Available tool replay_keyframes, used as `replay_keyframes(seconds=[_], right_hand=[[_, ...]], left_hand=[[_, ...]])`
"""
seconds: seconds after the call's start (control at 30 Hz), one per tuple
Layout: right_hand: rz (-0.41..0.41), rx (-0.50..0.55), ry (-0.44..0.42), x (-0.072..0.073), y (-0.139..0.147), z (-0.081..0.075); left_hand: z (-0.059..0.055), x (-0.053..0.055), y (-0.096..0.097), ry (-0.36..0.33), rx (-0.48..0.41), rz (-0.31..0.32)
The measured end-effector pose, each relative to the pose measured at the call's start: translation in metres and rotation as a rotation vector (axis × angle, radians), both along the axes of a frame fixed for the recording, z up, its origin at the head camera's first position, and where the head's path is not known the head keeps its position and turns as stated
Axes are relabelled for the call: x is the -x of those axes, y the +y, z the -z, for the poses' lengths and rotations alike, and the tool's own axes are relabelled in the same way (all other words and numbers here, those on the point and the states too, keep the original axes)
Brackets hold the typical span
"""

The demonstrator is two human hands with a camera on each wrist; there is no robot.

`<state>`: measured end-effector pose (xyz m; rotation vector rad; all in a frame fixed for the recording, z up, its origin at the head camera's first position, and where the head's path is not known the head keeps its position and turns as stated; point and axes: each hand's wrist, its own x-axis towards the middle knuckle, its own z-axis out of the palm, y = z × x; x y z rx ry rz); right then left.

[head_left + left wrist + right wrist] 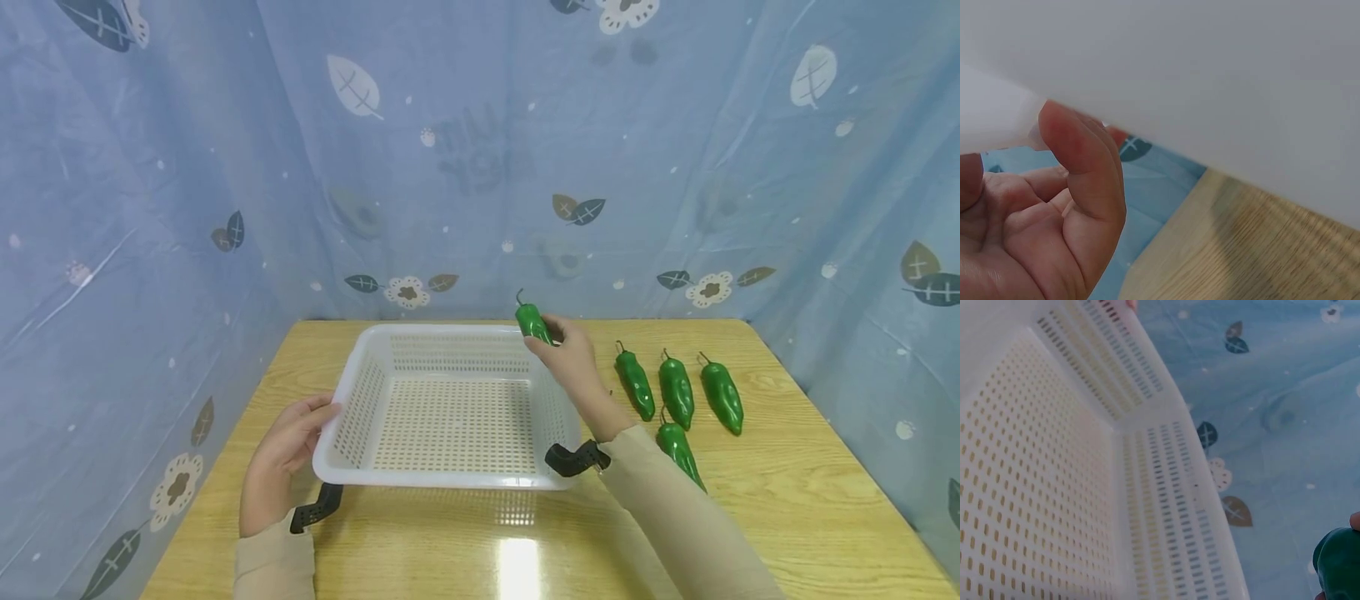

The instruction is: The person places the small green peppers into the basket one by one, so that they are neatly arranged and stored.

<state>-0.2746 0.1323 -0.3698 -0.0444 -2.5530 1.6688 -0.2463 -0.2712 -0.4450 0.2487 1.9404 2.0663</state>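
Observation:
A white slotted plastic basket [480,480] sits in the middle of the wooden table, with nothing lying inside it. My left hand [291,446] grips its left rim, thumb on top; in the left wrist view the curled fingers [1088,169] reach the rim from below. Over the basket's far right corner, my right hand [568,354] holds a green pepper [531,320], stem pointing up and away. Only the end of that green pepper [1340,565] shows in the right wrist view. More green peppers [677,392] lie to the right of the basket, one partly behind my right forearm.
The wooden table [795,483] ends at a blue patterned curtain [480,167] that hangs behind it and along both sides. Black wrist mounts [576,459] on both wrists stick out close to the basket's near corners.

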Motion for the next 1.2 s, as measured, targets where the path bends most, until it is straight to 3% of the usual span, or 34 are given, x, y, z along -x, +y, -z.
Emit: replay_keyframes(seconds=[0.33,0.77,1.2], right_hand=[[-0.021,0.099,-0.076,0.014,-0.039,-0.001],[-0.028,0.148,-0.158,0.024,-0.088,0.013],[-0.099,0.131,-0.203,0.020,-0.132,0.026]], left_hand=[[-0.001,-0.001,-0.002,-0.028,0.015,-0.032],[-0.002,0.001,-0.003,0.000,0.003,-0.015],[0.004,0.001,0.000,-0.014,0.044,-0.041]])
